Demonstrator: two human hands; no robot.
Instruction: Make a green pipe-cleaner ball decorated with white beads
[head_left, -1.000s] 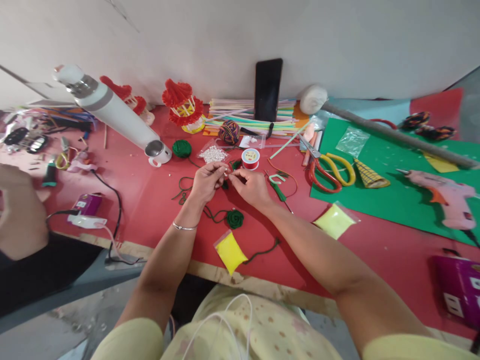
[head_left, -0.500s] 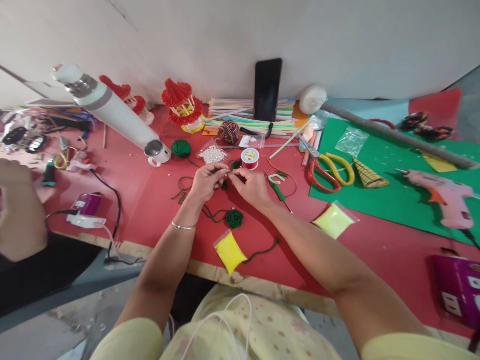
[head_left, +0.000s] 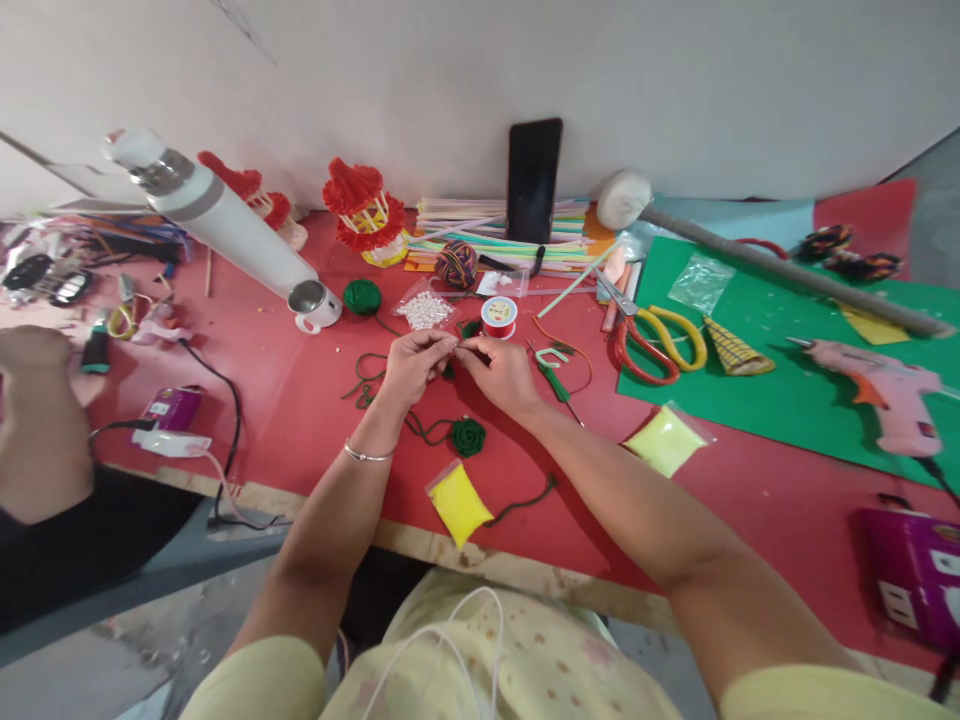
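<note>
I have my left hand [head_left: 412, 368] and right hand [head_left: 501, 376] nearly meeting over the red worktop [head_left: 592, 520], thumbs and forefingers pinched closed in both grips. Whatever sits between my fingertips is too small to tell. Dark green material [head_left: 448, 370] shows just below them.

The packet of white beads [head_left: 424, 306] lies just beyond my left hand, with the green yarn ball [head_left: 362, 297] to its left. The red spool [head_left: 499, 318] stands just beyond my right hand, and the green-handled tool [head_left: 553, 382] lies to that hand's right. Nearer me is the green rosette [head_left: 469, 437], then the bright yellow packet [head_left: 460, 503].

On the right, the scissors [head_left: 651, 347] lie partly on the green sheet [head_left: 780, 420], the pink glue gun [head_left: 881, 385] farther right. The phone [head_left: 534, 180] stands at the far side; a co-worker's arm [head_left: 41, 430] shows on the left.
</note>
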